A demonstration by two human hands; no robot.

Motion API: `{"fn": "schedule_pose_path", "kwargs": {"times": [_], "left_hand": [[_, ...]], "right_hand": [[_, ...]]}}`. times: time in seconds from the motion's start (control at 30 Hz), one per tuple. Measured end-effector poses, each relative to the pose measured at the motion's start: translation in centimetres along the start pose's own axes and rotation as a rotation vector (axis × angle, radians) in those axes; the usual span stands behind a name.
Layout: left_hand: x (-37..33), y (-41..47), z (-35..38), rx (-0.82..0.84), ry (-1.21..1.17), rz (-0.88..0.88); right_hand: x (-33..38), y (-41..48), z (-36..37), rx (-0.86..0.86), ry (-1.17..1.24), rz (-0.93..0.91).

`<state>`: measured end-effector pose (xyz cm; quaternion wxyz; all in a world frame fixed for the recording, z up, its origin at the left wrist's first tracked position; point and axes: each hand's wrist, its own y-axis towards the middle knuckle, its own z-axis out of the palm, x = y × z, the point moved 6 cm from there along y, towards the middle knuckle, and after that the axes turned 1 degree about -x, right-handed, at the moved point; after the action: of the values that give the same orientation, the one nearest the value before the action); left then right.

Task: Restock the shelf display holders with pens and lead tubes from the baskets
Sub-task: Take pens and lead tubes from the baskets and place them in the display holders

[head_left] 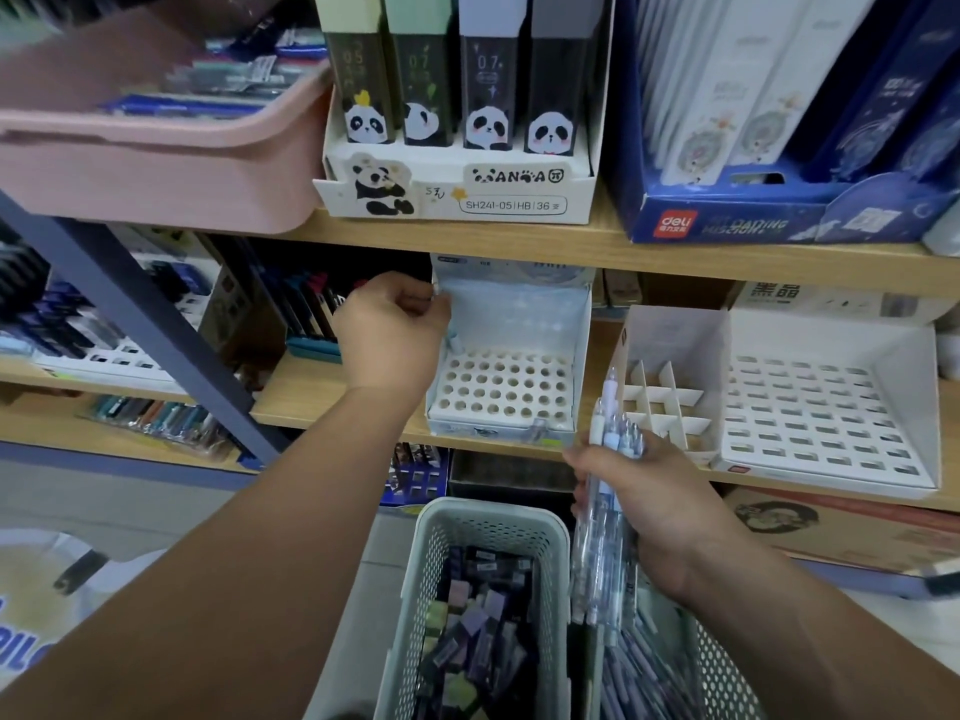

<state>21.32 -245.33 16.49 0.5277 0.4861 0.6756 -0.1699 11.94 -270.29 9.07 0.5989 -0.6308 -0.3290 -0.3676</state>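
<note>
Left hand (395,330): fingers curled, pinching a single pen (453,346) that stands upright at the left back corner of the round-hole holder (519,314).
Right hand (654,506): fingers wrapped round a bundle of pens (605,532), tips up, in front of the shelf edge.
Round-hole holder: on the middle shelf, directly above the baskets.
Slotted holder (810,407): same shelf, just to the right.
Lead tubes (478,615): heaped in the left basket (488,527).
Loose pens (644,672): in the right basket (722,667), under the right hand.
Panda lead display (452,192): upper shelf, beside a pink tub (156,163).
</note>
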Motion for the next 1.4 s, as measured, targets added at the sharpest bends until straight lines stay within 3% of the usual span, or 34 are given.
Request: {"fn": "schedule_pose_path", "kwargs": {"times": [0.3,0.5,0.83,1.1,1.4], "left_hand": [[-0.2,0.4,0.8,0.008,0.005,-0.031],[-2.3,-0.5,1.2,0.031,0.214,0.278],[-1.3,0.4,0.3,0.064,0.227,0.058],[-0.6,-0.4,0.1,0.009,0.31,0.169],[2.1,-0.5,-0.6,-0.008,0.309,0.105]], "right_hand": [[-0.3,-0.6,0.8,0.015,-0.033,-0.019],[-0.2,-0.7,1.2,0.011,-0.004,-0.028],[0.1,-0.8,0.3,0.021,0.029,-0.043],[0.1,-0.6,0.4,0.049,0.043,-0.048],[0.6,-0.9,0.3,0.038,0.033,-0.044]]}}
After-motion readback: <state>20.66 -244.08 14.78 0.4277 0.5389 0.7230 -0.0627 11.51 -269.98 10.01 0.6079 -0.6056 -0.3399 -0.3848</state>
